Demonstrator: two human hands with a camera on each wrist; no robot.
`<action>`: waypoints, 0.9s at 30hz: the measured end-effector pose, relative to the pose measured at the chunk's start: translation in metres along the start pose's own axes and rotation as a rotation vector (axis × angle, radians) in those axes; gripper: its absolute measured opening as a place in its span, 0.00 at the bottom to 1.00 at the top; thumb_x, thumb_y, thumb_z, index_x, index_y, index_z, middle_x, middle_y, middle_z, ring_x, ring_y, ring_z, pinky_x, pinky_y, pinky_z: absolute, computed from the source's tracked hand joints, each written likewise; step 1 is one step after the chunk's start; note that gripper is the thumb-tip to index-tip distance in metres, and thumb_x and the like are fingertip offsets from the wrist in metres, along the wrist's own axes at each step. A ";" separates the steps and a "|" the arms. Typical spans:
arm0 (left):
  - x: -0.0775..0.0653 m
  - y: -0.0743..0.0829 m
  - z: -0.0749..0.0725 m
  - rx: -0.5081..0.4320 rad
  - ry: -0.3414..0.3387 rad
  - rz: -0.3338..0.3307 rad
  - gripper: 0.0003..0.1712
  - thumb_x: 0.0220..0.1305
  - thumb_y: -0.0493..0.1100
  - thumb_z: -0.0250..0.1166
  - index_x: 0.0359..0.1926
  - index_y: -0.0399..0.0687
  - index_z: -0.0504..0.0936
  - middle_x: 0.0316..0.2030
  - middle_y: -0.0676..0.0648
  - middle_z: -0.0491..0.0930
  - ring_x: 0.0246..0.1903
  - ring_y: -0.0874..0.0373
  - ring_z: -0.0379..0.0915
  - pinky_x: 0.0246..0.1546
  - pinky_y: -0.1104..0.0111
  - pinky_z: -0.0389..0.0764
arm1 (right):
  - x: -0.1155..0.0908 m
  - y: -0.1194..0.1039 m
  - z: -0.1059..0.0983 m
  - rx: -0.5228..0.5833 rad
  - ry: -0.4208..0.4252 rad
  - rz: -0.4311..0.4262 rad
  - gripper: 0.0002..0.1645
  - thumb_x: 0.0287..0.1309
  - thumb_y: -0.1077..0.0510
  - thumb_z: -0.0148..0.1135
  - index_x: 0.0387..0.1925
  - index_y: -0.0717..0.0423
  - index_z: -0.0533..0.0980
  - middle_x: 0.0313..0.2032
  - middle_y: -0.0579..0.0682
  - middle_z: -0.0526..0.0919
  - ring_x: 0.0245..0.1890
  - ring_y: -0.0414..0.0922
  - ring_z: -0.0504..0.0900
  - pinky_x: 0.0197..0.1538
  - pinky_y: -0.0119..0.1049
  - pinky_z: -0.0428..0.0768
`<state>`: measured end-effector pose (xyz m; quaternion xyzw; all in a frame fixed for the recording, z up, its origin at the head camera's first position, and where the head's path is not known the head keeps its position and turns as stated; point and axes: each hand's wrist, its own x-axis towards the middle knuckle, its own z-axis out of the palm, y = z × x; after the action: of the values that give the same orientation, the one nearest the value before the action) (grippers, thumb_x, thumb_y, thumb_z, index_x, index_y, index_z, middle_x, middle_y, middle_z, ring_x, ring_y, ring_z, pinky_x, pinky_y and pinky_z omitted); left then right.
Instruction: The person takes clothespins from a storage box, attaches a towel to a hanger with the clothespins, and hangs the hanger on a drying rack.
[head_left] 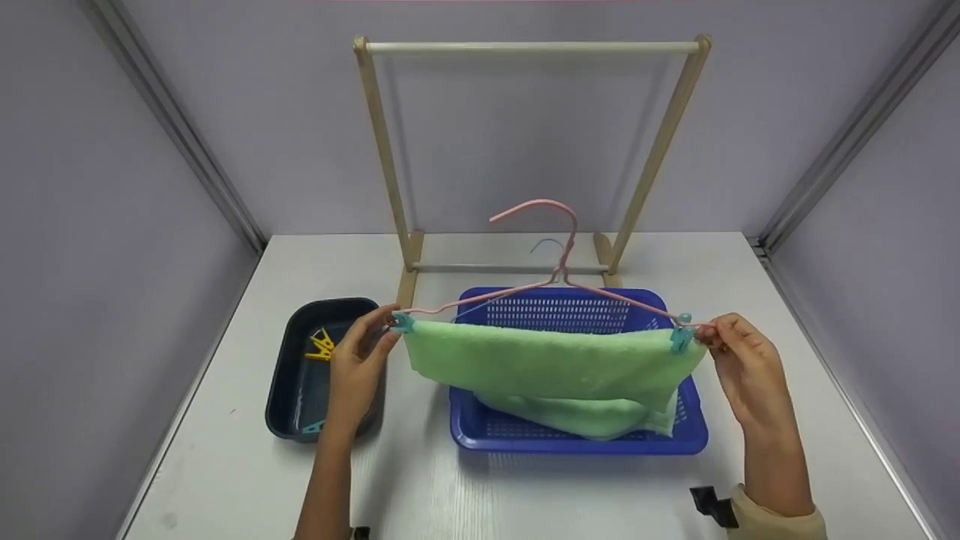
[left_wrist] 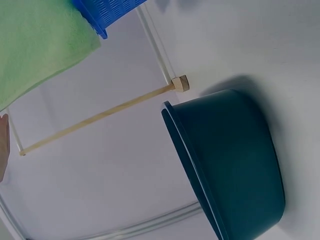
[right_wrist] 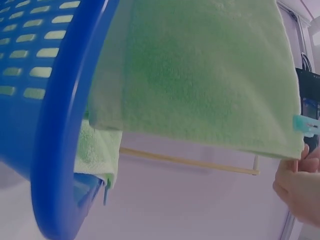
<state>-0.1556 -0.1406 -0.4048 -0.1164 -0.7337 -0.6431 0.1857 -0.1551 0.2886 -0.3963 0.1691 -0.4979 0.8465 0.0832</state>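
A pink clothes hanger [head_left: 529,287] hangs between two hands above the blue basket [head_left: 577,446], its hook up. Along its lower side a light green towel [head_left: 547,364] is fastened by a teal clothespin [head_left: 403,322] on the left and another clothespin [head_left: 681,339] on the right. The left hand [head_left: 358,367] pinches the hanger's left end beside the clothespin. At the opposite end, thumb and fingers of the right hand [head_left: 750,367] grip the hanger's tip next to the towel's corner. More green towel [head_left: 592,418] lies in the basket, partly hidden.
Left of the basket stands a dark teal tub [head_left: 279,390] with yellow clothespins [head_left: 321,346] and a teal one [head_left: 313,427] inside. Behind, a wooden drying rack [head_left: 386,150] carries a white top bar [head_left: 532,47]. A thin blue hanger hook [head_left: 547,241] shows behind the pink hanger.
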 end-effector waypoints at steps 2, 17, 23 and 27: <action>0.000 -0.001 -0.001 -0.006 0.008 -0.014 0.19 0.64 0.32 0.57 0.55 0.30 0.71 0.52 0.38 0.74 0.53 0.53 0.69 0.54 0.67 0.68 | -0.001 0.000 -0.001 -0.029 -0.044 0.005 0.18 0.69 0.69 0.34 0.33 0.68 0.73 0.34 0.55 0.75 0.39 0.47 0.73 0.48 0.33 0.68; 0.001 -0.001 0.000 -0.011 0.004 -0.036 0.20 0.63 0.30 0.56 0.56 0.28 0.69 0.53 0.35 0.72 0.55 0.49 0.68 0.53 0.67 0.69 | -0.002 0.005 -0.002 -0.209 -0.047 -0.099 0.15 0.69 0.68 0.31 0.36 0.69 0.67 0.36 0.56 0.72 0.44 0.48 0.74 0.53 0.37 0.65; 0.001 -0.001 -0.001 -0.011 0.004 -0.038 0.20 0.63 0.29 0.56 0.56 0.27 0.69 0.53 0.35 0.72 0.54 0.50 0.68 0.53 0.66 0.69 | -0.001 0.006 -0.003 -0.182 -0.042 -0.125 0.14 0.68 0.70 0.31 0.39 0.72 0.66 0.38 0.58 0.73 0.45 0.49 0.74 0.53 0.37 0.66; 0.002 -0.003 -0.001 -0.043 0.005 -0.029 0.19 0.65 0.28 0.53 0.56 0.25 0.68 0.54 0.34 0.71 0.55 0.51 0.67 0.53 0.68 0.69 | -0.001 0.004 -0.003 -0.226 -0.024 -0.128 0.12 0.68 0.70 0.35 0.41 0.72 0.67 0.39 0.58 0.75 0.45 0.48 0.75 0.53 0.35 0.66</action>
<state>-0.1582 -0.1423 -0.4065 -0.1082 -0.7210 -0.6615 0.1758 -0.1559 0.2890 -0.4017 0.2000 -0.5792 0.7760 0.1495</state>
